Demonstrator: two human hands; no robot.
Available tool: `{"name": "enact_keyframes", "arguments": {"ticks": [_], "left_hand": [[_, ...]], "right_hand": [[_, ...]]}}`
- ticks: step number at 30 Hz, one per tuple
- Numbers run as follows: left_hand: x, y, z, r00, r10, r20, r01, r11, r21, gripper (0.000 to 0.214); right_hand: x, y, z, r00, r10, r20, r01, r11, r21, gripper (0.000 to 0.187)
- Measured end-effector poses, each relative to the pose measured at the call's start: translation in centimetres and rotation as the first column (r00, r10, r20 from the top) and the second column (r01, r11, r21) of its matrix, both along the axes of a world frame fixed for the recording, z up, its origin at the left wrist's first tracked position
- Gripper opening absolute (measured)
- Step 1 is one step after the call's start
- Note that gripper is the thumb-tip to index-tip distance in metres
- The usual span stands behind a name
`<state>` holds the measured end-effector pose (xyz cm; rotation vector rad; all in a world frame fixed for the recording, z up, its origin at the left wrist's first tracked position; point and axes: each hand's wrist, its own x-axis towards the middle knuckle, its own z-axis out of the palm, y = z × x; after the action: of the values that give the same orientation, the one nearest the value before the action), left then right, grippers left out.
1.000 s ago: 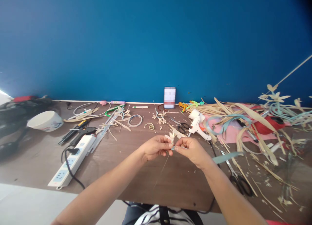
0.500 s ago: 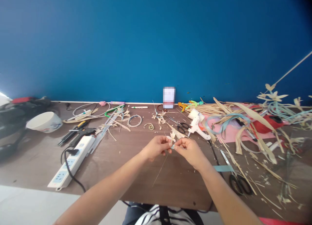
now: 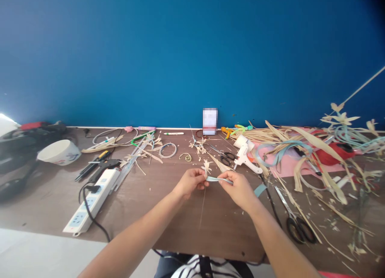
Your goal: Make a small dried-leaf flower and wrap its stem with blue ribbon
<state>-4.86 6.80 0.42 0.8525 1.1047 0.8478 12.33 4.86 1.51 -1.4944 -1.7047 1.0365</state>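
Over the middle of the brown table (image 3: 156,214), my left hand (image 3: 191,182) pinches a small straw flower (image 3: 206,165) on a thin stem (image 3: 203,205) that hangs down toward me. My right hand (image 3: 239,187) pinches a pale blue strip (image 3: 218,179), stretched between both hands just below the flower. The strip's free end trails off to the right behind my right wrist. Both hands are closed in a pinch.
A white glue gun (image 3: 245,157) and black scissors (image 3: 224,157) lie just beyond my hands. Larger scissors (image 3: 296,226) and piles of straw strips (image 3: 315,157) cover the right side. A power strip (image 3: 90,201), pliers (image 3: 92,167) and a white bowl (image 3: 58,151) sit left.
My hands have drawn slightly apart, so the blue strip now shows stretched between them. The flower has risen above my left fingers. The view shifted a little.
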Motion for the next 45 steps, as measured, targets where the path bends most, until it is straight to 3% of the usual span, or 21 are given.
{"name": "enact_keyframes", "arguments": {"ticks": [3, 5, 7, 9, 10, 11, 13, 15, 20, 28, 36, 40, 45], "left_hand": [[-1.0, 0.0, -0.4, 0.999, 0.046, -0.017, -0.047, 0.999, -0.026, 0.02], [-1.5, -0.2, -0.5, 0.997, 0.077, -0.023, -0.078, 0.997, -0.028, 0.019], [-1.6, -0.5, -0.5, 0.993, 0.117, -0.026, -0.117, 0.993, -0.026, 0.019], [-1.1, -0.9, -0.4, 0.984, 0.179, -0.008, -0.18, 0.983, -0.028, 0.018], [-0.7, -1.1, -0.4, 0.976, 0.218, 0.01, -0.217, 0.976, -0.033, 0.018], [-0.2, -1.3, -0.4, 0.965, 0.258, 0.037, -0.256, 0.966, -0.043, 0.018], [1.0, -1.7, -0.4, 0.941, 0.326, 0.092, -0.321, 0.945, -0.068, 0.018], [2.1, -2.1, -0.3, 0.916, 0.376, 0.139, -0.368, 0.926, -0.083, 0.017], [3.7, -2.9, -0.4, 0.894, 0.411, 0.178, -0.407, 0.911, -0.061, 0.017], [4.0, -3.4, -1.1, 0.879, 0.427, 0.213, -0.418, 0.904, -0.091, 0.022], [3.6, -4.0, -1.4, 0.875, 0.415, 0.25, -0.385, 0.909, -0.162, 0.022], [3.2, -4.3, -1.7, 0.891, 0.388, 0.236, -0.353, 0.919, -0.178, 0.02], [2.7, -4.5, -1.3, 0.908, 0.366, 0.203, -0.332, 0.925, -0.183, 0.03]], "right_hand": [[2.2, 0.1, 0.6, 0.991, 0.008, 0.135, -0.016, 0.998, 0.06, 0.014], [3.4, -0.1, 1.0, 0.966, -0.034, 0.258, -0.013, 0.984, 0.179, 0.015], [3.9, -0.7, 1.5, 0.913, -0.184, 0.364, 0.029, 0.919, 0.394, 0.022], [3.2, -1.8, 1.8, 0.877, -0.325, 0.354, 0.066, 0.811, 0.581, 0.032], [2.4, -2.5, 1.8, 0.891, -0.324, 0.317, 0.065, 0.785, 0.617, 0.029], [1.5, -3.1, 1.7, 0.922, -0.267, 0.282, 0.048, 0.798, 0.6, 0.021], [-0.5, -4.2, 1.1, 0.968, -0.088, 0.237, -0.039, 0.874, 0.485, 0.005], [-2.2, -4.6, 0.0, 0.974, -0.042, 0.224, -0.053, 0.914, 0.401, 0.004], [-3.1, -3.7, -2.0, 0.95, -0.142, 0.28, 0.014, 0.911, 0.412, 0.007], [-2.8, -3.2, -1.9, 0.917, -0.166, 0.364, -0.022, 0.888, 0.46, 0.016], [-2.7, -3.5, -2.0, 0.916, -0.13, 0.379, -0.045, 0.907, 0.42, 0.019], [-2.6, -3.5, -2.0, 0.94, -0.115, 0.321, -0.014, 0.927, 0.375, 0.017], [-2.3, -3.4, -2.1, 0.99, -0.102, 0.099, 0.075, 0.966, 0.248, 0.014]]}}
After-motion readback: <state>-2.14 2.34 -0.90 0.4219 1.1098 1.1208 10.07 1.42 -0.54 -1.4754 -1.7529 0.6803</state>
